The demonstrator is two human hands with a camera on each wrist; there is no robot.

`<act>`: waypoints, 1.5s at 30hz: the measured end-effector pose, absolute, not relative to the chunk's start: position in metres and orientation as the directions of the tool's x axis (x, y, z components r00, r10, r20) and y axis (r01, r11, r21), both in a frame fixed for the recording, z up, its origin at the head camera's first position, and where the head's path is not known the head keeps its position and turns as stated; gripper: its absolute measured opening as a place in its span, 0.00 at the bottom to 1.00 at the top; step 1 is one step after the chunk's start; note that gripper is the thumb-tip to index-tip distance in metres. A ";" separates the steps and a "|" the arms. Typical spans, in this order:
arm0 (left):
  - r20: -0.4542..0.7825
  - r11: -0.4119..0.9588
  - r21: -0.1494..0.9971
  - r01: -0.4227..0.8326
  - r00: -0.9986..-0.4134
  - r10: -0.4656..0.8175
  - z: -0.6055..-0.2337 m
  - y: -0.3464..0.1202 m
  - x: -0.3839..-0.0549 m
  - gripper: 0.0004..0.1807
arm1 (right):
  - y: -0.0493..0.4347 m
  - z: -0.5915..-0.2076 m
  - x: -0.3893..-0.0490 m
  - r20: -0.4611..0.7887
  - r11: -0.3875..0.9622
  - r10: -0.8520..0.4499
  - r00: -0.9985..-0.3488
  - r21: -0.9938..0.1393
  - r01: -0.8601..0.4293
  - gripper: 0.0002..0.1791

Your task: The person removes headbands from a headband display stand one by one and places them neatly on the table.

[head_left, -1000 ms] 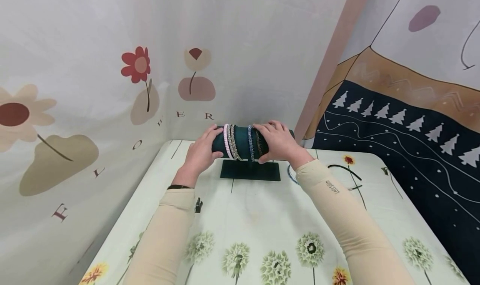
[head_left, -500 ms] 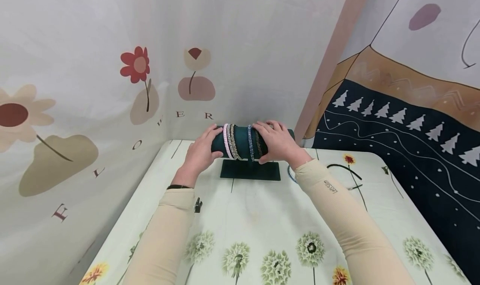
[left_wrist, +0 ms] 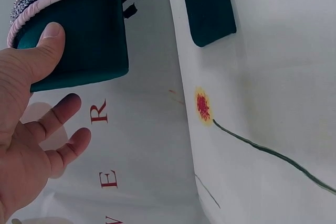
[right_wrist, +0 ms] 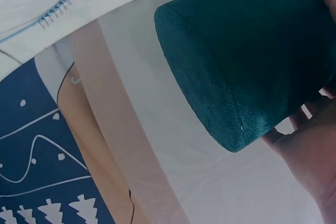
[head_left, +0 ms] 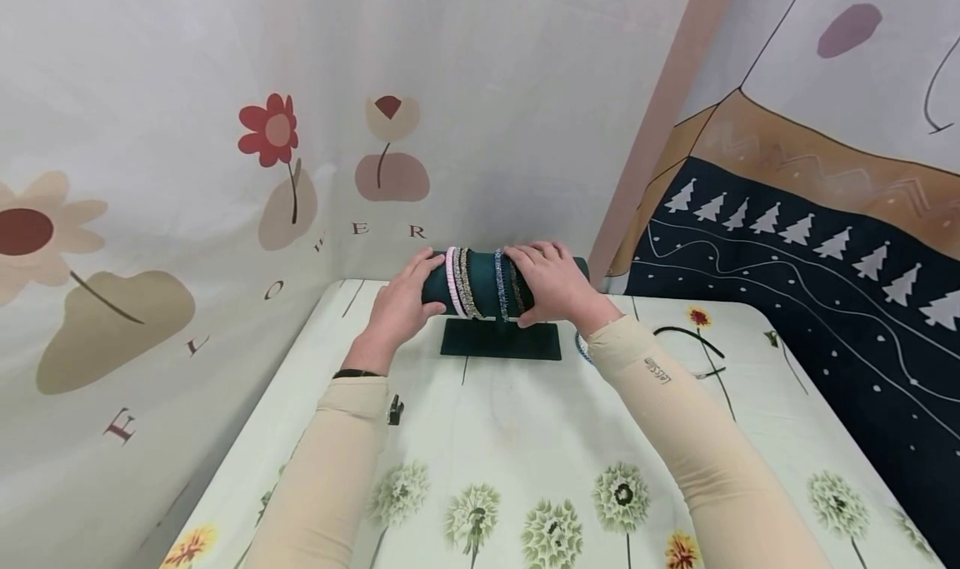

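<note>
A dark green roll [head_left: 482, 286] of a headband display stand rises from a flat base [head_left: 498, 341]. Around its left part sit a pink wrapped headband [head_left: 452, 277] and glittery headbands [head_left: 466, 287]; a blue beaded headband [head_left: 500, 284] and a dark headband [head_left: 515, 284] sit further right. My left hand [head_left: 401, 302] holds the roll's left end, thumb [left_wrist: 51, 38] across the front beside the pink band, two fingers spread behind. My right hand [head_left: 557, 284] spans the right part, fingertips on top by the blue band, thumb low in front, partly covering the dark one.
To the right on the flowered tablecloth [head_left: 510, 436] lies a black headband [head_left: 690, 333]. Another blue headband [right_wrist: 65, 1] lies nearer the stand, half hidden by my right forearm. A small black object [head_left: 396, 411] shows beside my left sleeve. A printed curtain [head_left: 487, 136] hangs close behind.
</note>
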State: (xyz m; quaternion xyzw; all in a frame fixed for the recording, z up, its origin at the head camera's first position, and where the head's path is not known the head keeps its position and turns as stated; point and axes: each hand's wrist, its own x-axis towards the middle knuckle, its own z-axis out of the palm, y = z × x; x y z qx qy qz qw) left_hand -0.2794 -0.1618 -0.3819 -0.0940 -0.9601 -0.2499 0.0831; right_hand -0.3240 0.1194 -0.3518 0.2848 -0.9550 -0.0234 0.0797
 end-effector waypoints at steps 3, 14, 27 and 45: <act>0.207 0.857 0.465 0.222 -0.969 0.139 -0.382 -0.162 -0.280 0.48 | 0.121 -0.352 -0.325 0.148 0.839 -0.544 -0.826 0.077 -0.538 0.72; 0.201 0.855 0.467 0.224 -0.969 0.144 -0.381 -0.162 -0.279 0.48 | 0.125 -0.354 -0.329 0.162 0.840 -0.536 -0.828 0.009 -0.542 0.69; 0.203 0.857 0.466 0.222 -0.969 0.140 -0.381 -0.161 -0.279 0.48 | 0.122 -0.352 -0.332 0.133 0.853 -0.502 -0.855 -0.089 -0.515 0.67; 0.199 0.863 0.457 0.215 -0.970 0.136 -0.382 -0.161 -0.279 0.48 | 0.122 -0.351 -0.337 0.080 0.859 -0.496 -0.865 -0.105 -0.502 0.67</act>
